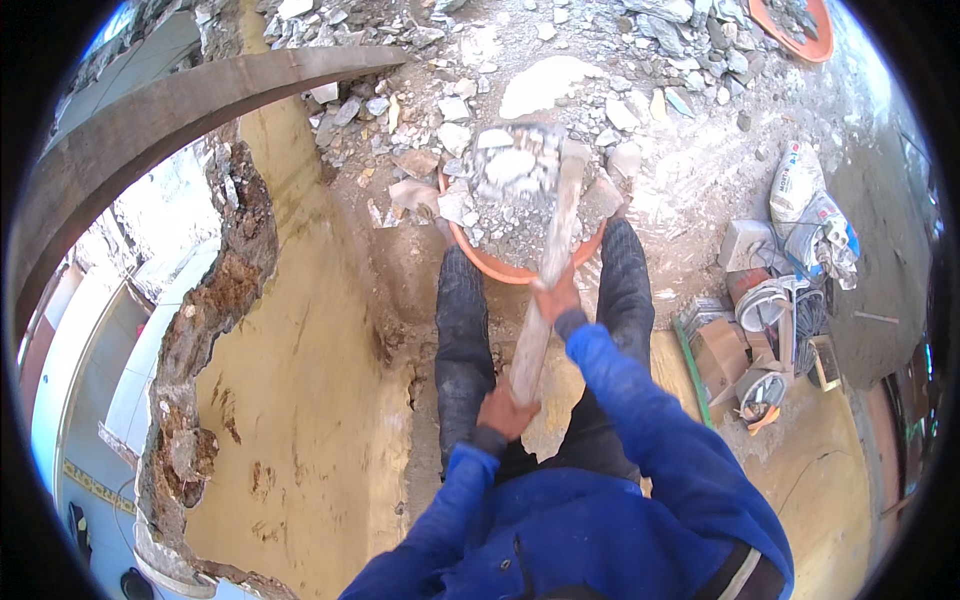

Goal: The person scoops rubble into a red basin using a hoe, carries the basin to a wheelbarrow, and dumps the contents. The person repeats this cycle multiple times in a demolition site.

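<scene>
Both my hands grip a thick wooden tool handle (535, 340). My left hand (508, 412) is closed round its near end, close to my body. Farther up, my right hand (558, 297) wraps round it. Beside the handle's far end, a blurred heap of grey rubble (510, 165) appears over an orange basin (497, 268); the tool's head is hidden or smeared, so its exact kind cannot be told. Broken stone and grit lie in the basin, which sits between my lower legs.
Loose rubble (450, 107) covers the ground ahead. Another orange basin (812, 45) stands far right. A broken yellow wall (300, 380) and a curved-looking beam (200, 95) are at left. White sacks (800, 190), cardboard (718, 355) and coiled cable (808, 325) lie at right.
</scene>
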The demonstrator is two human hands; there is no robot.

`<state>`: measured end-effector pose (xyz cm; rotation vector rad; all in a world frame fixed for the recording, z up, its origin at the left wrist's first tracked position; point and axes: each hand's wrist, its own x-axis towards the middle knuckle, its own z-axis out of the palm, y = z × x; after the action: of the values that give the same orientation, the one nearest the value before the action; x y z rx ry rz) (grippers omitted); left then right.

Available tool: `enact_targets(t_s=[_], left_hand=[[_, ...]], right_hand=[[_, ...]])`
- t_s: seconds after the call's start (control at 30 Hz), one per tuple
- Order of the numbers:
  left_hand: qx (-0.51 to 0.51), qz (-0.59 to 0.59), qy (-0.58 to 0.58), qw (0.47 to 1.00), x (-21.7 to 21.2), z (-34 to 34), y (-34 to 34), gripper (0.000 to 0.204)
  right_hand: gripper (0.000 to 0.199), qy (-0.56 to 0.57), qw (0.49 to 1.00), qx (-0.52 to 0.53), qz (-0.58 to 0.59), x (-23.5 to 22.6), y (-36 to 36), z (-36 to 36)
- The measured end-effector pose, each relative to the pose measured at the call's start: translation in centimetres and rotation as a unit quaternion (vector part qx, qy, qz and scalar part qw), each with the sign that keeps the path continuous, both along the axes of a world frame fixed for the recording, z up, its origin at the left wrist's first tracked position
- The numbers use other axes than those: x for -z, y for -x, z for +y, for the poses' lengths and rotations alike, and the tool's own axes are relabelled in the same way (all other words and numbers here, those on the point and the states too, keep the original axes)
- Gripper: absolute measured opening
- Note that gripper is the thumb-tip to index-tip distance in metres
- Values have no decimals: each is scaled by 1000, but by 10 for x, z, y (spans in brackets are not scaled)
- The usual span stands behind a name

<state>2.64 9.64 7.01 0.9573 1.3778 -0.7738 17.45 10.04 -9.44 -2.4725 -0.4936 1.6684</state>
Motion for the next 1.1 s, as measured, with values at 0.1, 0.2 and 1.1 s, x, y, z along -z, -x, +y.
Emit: enact_targets(t_s=[0.1,0.2,1.1], left_hand=[[-36,3,25,999,-56,-34,15,61],[-66,15,72,995,-105,-39,14,56],[-130,-169,-554,805,44,231,-225,58]], right_hand=[[94,80,996,6,30,-61,18,-33],[95,118,992,-3,50,-105,26,-73],[46,15,956,279,87,109,-237,-111]])
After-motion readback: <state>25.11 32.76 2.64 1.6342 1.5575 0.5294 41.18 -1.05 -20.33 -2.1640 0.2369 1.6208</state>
